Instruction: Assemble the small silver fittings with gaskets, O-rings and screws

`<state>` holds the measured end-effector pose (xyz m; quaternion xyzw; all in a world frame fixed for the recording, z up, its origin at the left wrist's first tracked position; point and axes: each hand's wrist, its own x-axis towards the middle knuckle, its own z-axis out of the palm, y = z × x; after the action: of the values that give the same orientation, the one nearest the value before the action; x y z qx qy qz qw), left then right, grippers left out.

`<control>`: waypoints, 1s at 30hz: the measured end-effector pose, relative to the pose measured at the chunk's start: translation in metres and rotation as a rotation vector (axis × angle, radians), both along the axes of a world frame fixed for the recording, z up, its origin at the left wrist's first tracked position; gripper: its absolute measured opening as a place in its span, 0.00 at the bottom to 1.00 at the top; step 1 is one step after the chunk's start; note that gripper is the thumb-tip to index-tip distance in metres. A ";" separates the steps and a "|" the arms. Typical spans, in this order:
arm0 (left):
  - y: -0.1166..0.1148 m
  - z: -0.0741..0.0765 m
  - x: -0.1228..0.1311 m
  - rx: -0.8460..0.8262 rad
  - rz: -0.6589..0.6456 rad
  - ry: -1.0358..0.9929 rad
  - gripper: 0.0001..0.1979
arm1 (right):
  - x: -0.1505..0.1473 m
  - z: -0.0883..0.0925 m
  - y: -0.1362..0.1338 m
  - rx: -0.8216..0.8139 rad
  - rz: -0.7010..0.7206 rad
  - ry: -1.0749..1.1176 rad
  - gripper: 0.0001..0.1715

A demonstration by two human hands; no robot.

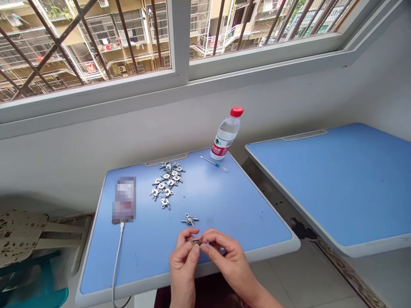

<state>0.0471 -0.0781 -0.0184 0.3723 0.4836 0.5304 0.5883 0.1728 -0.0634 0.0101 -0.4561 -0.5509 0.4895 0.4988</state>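
Shiny metal fittings [166, 184] on a smooth, matt blue plastic desktop [224, 214]

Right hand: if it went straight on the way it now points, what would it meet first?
The right hand would first meet the small metal part at its fingertips, then the left hand, though depth is unclear.

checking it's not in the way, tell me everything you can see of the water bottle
The water bottle is clear plastic with a red screw cap and a red, white and green label around its lower part. It looks mostly full of clear liquid. It stands on its base at the far edge of the blue desk, by the wall, and only the desk seems to touch it.
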 end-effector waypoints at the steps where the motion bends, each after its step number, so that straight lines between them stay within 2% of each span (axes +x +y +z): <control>1: -0.001 -0.002 0.000 0.023 -0.006 0.031 0.13 | 0.000 0.000 0.000 -0.012 -0.017 -0.015 0.11; 4: -0.003 -0.007 -0.003 0.106 -0.004 0.154 0.12 | 0.005 0.000 0.001 -0.010 -0.011 -0.102 0.12; 7: 0.003 -0.007 -0.016 0.208 0.028 0.326 0.14 | 0.015 -0.002 0.007 0.098 0.059 -0.261 0.12; 10: 0.018 -0.005 -0.033 0.279 0.087 0.565 0.16 | 0.026 -0.007 0.018 0.210 0.125 -0.416 0.13; 13: 0.038 -0.003 -0.042 0.367 -0.011 0.771 0.18 | 0.029 -0.013 0.029 0.230 0.170 -0.539 0.14; 17: 0.054 -0.003 -0.038 0.490 -0.132 0.948 0.20 | 0.024 -0.017 0.038 0.252 0.182 -0.658 0.14; 22: 0.058 -0.003 -0.032 0.546 -0.220 1.079 0.19 | 0.022 -0.014 0.048 0.221 0.208 -0.744 0.13; 30: 0.059 0.000 -0.031 0.538 -0.215 1.090 0.18 | 0.023 -0.007 0.061 0.153 0.263 -0.821 0.10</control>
<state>0.0161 -0.0189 -0.0188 0.7717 0.5238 0.3051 0.1923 0.1961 -0.0024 0.0035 -0.5005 -0.7916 0.2847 0.2044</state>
